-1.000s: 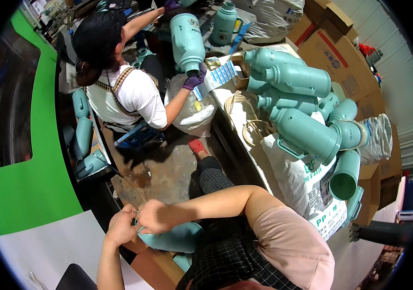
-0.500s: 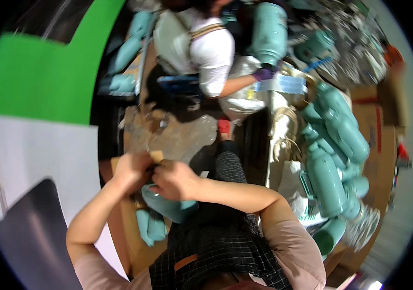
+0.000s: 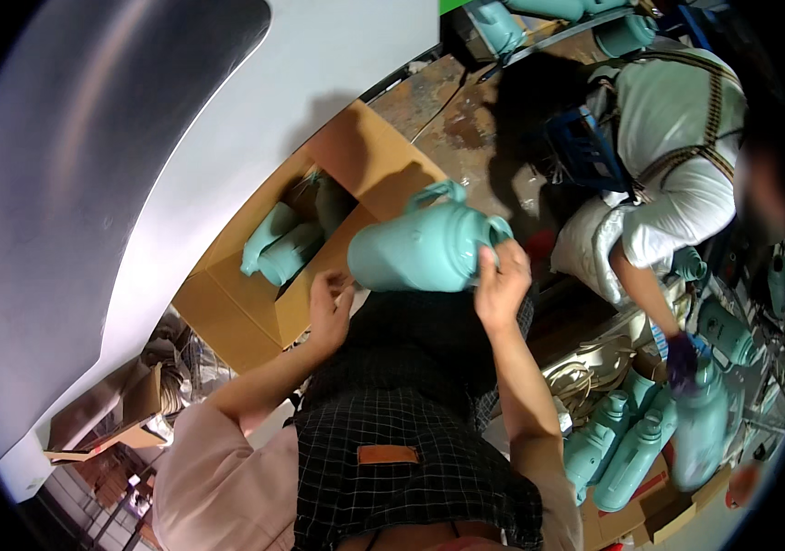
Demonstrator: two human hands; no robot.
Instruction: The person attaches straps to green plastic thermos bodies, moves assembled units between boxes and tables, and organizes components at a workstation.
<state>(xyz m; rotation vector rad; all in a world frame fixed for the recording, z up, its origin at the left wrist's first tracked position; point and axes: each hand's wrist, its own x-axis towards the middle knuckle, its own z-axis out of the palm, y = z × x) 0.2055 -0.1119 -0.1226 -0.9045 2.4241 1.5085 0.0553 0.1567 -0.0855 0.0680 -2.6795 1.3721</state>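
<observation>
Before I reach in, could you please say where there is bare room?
Brown stained floor shows bare beyond the held teal handled bottle, between the open brown cardboard box and blue slatted seat; lower right is crowded with similar bottles.

Vacuum-flask casing (image 3: 415,253) was pale sea-green; carton (image 3: 236,312), tan-brown. Apron (image 3: 347,496) was black with fine white grid, its patch (image 3: 388,455) orange-brown; sleeve (image 3: 227,496), pale pink. Co-worker's shirt (image 3: 654,101) was white, straps (image 3: 713,115) dark-and-tan patterned, glove (image 3: 682,363) deep purple

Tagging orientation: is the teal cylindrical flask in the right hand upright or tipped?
Tipped: the flask is sideways, neck at the right hand, base near the left hand.
</observation>
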